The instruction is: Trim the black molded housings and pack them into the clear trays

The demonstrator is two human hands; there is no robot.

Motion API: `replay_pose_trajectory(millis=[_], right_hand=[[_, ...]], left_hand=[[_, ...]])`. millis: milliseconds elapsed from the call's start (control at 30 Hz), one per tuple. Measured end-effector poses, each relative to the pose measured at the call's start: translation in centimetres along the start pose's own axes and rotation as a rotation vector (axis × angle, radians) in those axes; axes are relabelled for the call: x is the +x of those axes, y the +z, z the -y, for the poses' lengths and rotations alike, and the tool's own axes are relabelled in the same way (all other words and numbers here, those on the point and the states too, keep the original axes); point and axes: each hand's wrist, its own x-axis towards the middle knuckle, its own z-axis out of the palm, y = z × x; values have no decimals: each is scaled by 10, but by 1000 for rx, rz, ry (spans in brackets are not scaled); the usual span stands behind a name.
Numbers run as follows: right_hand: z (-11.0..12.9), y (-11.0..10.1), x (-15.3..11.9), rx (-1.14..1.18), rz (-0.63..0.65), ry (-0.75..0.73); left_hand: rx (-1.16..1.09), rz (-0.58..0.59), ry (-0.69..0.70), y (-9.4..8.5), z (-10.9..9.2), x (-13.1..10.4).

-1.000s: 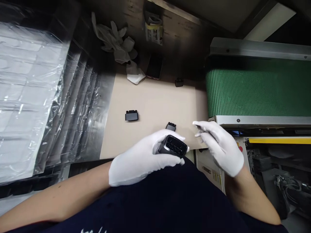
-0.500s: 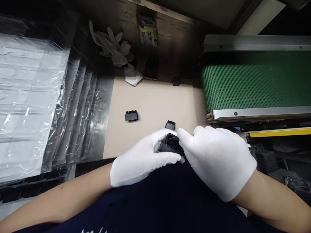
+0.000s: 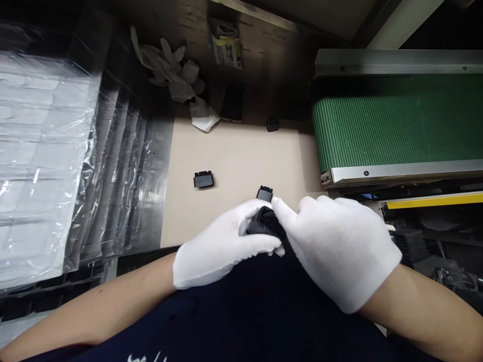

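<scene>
My left hand (image 3: 222,244), in a white glove, is wrapped round a small black plastic housing (image 3: 258,223), its thumb along the near side. The housing's hollow side faces up and to the right. My right hand (image 3: 335,246), also gloved, is closed, with its thumb and fingertips at the housing's right rim. Whatever it grips is hidden by the glove. Just beyond my hands lies a black plastic piece (image 3: 265,193) with small tabs. A similar black piece (image 3: 204,179) rests farther left on the beige board (image 3: 241,156), and a smaller dark part (image 3: 272,124) sits near the board's back.
Plastic-wrapped stacks (image 3: 41,151) stand at the left. White gloves (image 3: 173,75) and a phone (image 3: 233,103) lie at the back. A green conveyor belt (image 3: 392,125) fills the right, with a yellow bar (image 3: 433,201) below it.
My right thumb has shifted slightly left and up along the housing's rim. My left hand keeps its hold, and the whole view has moved a little.
</scene>
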Motion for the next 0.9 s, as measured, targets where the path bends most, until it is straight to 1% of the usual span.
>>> replay_pose_trajectory(millis=[167,333,433,500,533,633,667,700,800,900], right_hand=[[-1,0,1,42,32,-26],[-1,1,1,-39,83,-49],[-2,-1,-1,-42,89,-41],[-2,-2,-2,-30,60,-25],[-3,-2,-4,-22,34,-13],[-5,0,-10,54,-67,23],[-6,1,-12,100,-109,34],[-8,3,-15,154,-151,42],[-10,8,-22,309,-254,58],[-10,9,-26,398,-282,66]], left_hand=[[-6,26,12,-2,3,-2],[-17,49,23,-3,7,0],[-16,47,33,-5,9,1],[-12,53,56,-8,10,3],[-4,48,90,-9,11,3],[18,-13,215,-13,12,4],[7,-24,236,-14,13,4],[-14,-19,238,-14,14,4],[-97,59,231,-16,17,4],[-143,96,288,-17,20,5]])
